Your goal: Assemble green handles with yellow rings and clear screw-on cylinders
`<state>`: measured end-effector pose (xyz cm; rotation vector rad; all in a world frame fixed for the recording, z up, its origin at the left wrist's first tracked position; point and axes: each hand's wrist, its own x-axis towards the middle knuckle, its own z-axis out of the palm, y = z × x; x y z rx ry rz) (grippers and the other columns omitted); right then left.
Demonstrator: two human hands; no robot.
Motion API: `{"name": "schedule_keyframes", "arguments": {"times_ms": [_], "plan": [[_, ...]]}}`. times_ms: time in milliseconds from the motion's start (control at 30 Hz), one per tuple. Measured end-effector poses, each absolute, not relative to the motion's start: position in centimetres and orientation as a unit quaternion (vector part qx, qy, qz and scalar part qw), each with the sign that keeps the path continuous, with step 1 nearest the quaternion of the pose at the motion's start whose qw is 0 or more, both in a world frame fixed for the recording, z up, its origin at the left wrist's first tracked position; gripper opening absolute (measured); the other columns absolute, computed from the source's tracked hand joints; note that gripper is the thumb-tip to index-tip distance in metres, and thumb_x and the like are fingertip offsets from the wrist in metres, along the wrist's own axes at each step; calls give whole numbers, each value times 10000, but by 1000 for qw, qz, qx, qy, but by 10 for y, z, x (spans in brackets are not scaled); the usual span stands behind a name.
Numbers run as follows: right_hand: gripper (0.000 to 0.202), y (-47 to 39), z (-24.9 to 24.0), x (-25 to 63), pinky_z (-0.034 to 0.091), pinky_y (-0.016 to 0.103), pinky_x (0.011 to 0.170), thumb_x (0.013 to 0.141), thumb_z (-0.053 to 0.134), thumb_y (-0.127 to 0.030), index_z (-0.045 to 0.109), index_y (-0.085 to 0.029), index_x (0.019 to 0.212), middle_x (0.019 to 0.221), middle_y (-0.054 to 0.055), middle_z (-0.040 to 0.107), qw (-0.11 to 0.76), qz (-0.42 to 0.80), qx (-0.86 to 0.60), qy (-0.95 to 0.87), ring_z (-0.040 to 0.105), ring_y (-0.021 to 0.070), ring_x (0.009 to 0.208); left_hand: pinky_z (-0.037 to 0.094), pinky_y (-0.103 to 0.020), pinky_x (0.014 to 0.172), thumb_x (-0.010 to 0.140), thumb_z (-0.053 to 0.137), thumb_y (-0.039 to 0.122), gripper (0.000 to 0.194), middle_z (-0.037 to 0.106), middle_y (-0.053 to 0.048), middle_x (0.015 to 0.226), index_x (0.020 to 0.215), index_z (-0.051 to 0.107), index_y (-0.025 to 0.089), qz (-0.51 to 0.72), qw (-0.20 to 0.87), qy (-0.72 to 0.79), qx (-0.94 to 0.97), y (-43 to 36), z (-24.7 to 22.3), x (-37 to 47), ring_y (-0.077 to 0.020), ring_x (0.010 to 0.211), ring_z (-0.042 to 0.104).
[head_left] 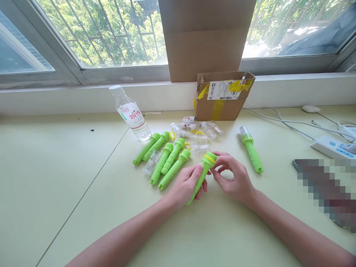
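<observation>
My left fingers (197,170) grip a green handle (202,177) | right fingers (216,163) touch its yellow ring (209,158)

Green handles (254,157); yellow rings (172,135); brown box (221,105); white bottle cap (116,90).

Desk (91,207) by barred window (111,33), w/ power strip (332,145), room type unclear
</observation>
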<state>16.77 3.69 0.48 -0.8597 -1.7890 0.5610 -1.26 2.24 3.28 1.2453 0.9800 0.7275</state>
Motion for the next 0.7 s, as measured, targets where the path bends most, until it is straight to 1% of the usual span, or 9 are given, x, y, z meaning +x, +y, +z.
{"name": "schedule_keyframes", "arguments": {"times_ms": [100,200,300,367,467,533,600,633,700], "plan": [[299,36,3,168,595,308,584,806,580,-39,489,-235,1014,1225,111,595,509,232,-347,-752,678,132,721,315,-224,384,948,356,578,496,570,2,561,816,582,156,323,640,437,544,23,34,-12,-82,358,435],[326,36,1,168,601,306,581,820,564,-31,456,-239,1046,1267,128,573,500,225,-332,-768,697,170,851,292,-230,360,953,348,537,467,561,8,525,802,579,160,325,647,440,531,24,35,-13,-81,317,399],[278,37,-1,166,600,287,556,842,581,-59,457,-243,1010,1199,113,619,513,176,-333,-771,679,227,1022,306,-240,361,943,345,418,394,566,-2,519,791,596,156,313,665,418,533,26,35,-17,-93,321,402],[269,38,-2,165,600,275,548,841,590,-56,464,-243,988,1137,99,651,527,139,-332,-770,666,239,1068,330,-246,379,918,335,367,363,570,-13,518,782,597,156,313,670,395,545,26,33,-19,-107,348,422],[286,39,-2,164,603,270,551,833,587,-28,473,-241,986,1087,92,677,534,103,-322,-775,673,235,1059,323,-235,378,930,319,417,345,580,-7,536,828,544,177,321,662,393,551,24,31,-20,-109,360,427],[301,39,-2,165,602,273,551,824,597,-19,477,-240,989,1071,93,688,538,89,-321,-774,681,237,1043,307,-213,371,930,409,480,292,592,20,558,896,485,200,312,648,416,557,22,32,-18,-94,352,420],[317,39,-2,165,600,280,560,813,609,-12,478,-238,993,1069,99,693,543,80,-324,-771,690,236,1019,304,-193,369,893,540,488,290,601,44,578,927,443,217,300,631,434,569,21,33,-16,-77,343,422],[323,39,-2,166,599,283,567,810,612,-8,479,-237,994,1070,103,695,544,75,-325,-770,694,234,1006,309,-187,368,877,580,478,299,606,47,588,921,438,219,297,625,437,575,20,33,-15,-74,343,434],[326,39,-1,166,597,286,582,807,612,1,484,-233,994,1075,111,695,545,69,-327,-769,700,226,981,317,-184,357,871,599,469,304,616,37,602,871,438,211,299,621,440,576,20,35,-14,-81,347,474]]}}
